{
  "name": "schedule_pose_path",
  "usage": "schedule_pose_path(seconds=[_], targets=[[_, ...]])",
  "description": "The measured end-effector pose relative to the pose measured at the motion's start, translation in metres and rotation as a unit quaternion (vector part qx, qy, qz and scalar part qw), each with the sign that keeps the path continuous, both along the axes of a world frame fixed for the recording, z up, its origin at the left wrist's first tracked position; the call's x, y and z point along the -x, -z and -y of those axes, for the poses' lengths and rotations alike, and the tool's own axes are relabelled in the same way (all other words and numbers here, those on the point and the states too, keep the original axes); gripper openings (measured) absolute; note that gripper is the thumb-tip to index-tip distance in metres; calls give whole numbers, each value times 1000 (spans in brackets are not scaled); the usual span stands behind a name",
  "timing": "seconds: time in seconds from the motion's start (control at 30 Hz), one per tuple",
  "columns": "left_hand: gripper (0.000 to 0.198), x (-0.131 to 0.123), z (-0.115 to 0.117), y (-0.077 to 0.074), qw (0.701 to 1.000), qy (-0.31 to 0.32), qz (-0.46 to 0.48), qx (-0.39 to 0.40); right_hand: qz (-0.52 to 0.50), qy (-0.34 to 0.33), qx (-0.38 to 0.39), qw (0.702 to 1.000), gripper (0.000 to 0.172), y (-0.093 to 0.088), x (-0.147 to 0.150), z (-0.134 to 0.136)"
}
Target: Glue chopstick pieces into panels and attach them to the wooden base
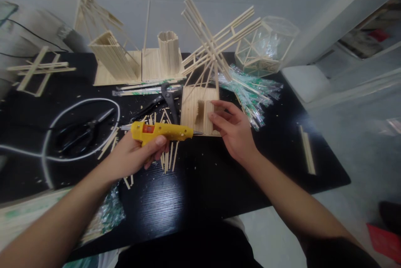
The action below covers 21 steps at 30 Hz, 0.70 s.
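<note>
Left hand has its grip wrapped round the glue gun, thumb along its side. Gun is bright yellow plastic, with an orange-red patch near the rear, screw dots on the body, a pale stub out the back and a thin dark nozzle pointing right. It sits above the middle of the black tabletop, nozzle tip by the near edge of the stick base; contact unclear.

Right hand has its grip pinching the right side of a small stick piece, fingertips on its edge. Piece is pale wood, thin strips side by side, standing on the base, shadow on its left. Base is the same pale wood, flat, strips lined up in rows.

Just behind the base: crossed stick blades, pinwheel-like. Left of the base: dark-handled pliers. Cut sticks lie scattered below the gun, loose, uneven lengths.
</note>
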<state>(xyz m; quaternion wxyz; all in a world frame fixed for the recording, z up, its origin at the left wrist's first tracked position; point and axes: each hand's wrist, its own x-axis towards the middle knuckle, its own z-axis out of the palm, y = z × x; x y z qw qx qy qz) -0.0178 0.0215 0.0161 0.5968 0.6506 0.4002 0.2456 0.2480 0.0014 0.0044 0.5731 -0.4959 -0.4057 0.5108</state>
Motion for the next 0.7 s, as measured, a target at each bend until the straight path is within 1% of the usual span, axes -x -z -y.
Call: schedule_pose_path(seconds=[0.17, 0.3, 0.43, 0.7], targets=[[52, -1, 1, -2, 1000, 2, -6, -7, -21, -2, -4, 1000, 35, -1, 1, 0], [49, 2, 1, 2, 1000, 2, -5, -5, -38, -11, -1, 999, 34, -1, 1, 1], [48, 5, 1, 6, 1000, 6, 2, -9, -32, -18, -3, 999, 34, 0, 2, 2], [49, 3, -1, 8, 1000, 0, 22, -19, -58, -38, -7, 998, 33, -2, 4, 3]])
